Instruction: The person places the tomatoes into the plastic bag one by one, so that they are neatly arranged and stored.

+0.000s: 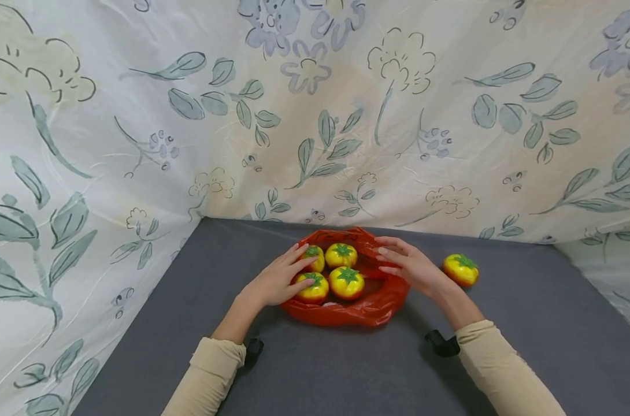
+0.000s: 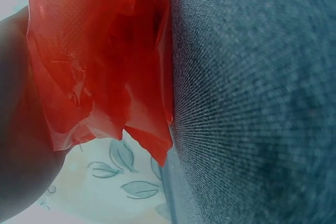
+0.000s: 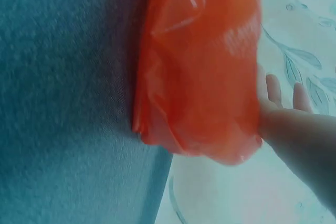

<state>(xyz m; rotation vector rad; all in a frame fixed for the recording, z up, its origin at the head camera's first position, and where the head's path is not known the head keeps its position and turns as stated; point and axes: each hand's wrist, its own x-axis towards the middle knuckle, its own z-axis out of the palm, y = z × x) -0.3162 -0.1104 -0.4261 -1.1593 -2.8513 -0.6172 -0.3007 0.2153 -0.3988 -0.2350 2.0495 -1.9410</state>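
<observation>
A red plastic bag (image 1: 341,315) stands with its mouth spread wide, the rim rolled low. Inside its left part sit several glossy yellow-and-red tomatoes (image 1: 347,283) with green leafy tops. My left hand (image 1: 278,280) lies over the bag's left rim, fingers extended across the tomatoes there. On the opposite rim rests my right hand (image 1: 411,266), its fingers fairly straight and spread on the plastic. The wrist views show the bag's outer walls, with part of the left hand (image 2: 23,129) and of the right hand (image 3: 286,124) beside them.
One more tomato (image 1: 460,270) lies outside the bag, right of my right hand. A dark grey cloth (image 1: 315,370) covers the table. Behind and along the sides hangs a floral curtain (image 1: 315,115). Black straps (image 1: 442,343) sit at the wrists.
</observation>
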